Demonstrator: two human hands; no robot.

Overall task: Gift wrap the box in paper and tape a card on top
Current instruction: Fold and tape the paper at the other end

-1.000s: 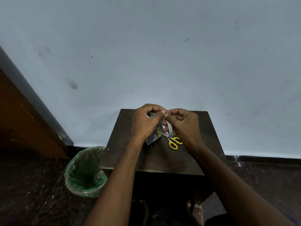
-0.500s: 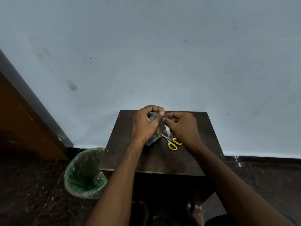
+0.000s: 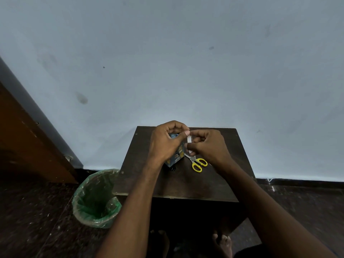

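A small box (image 3: 176, 157) wrapped in blue and yellow printed paper stands on the dark wooden table (image 3: 178, 185). My left hand (image 3: 166, 143) curls over its top and near side and holds it, hiding most of it. Just to its right, my right hand (image 3: 208, 146) pinches a short whitish strip of tape (image 3: 189, 143) that runs up to my left thumb. No card shows in view.
Yellow-handled scissors (image 3: 198, 162) lie on the table right of the box, under my right hand. A bin with a green liner (image 3: 96, 198) stands on the floor at the table's left. A pale wall rises behind; a wooden door (image 3: 24, 138) is far left.
My right hand has shifted slightly down and right, and the tape strip between the two hands now shows more plainly. The left hand stays on the box.
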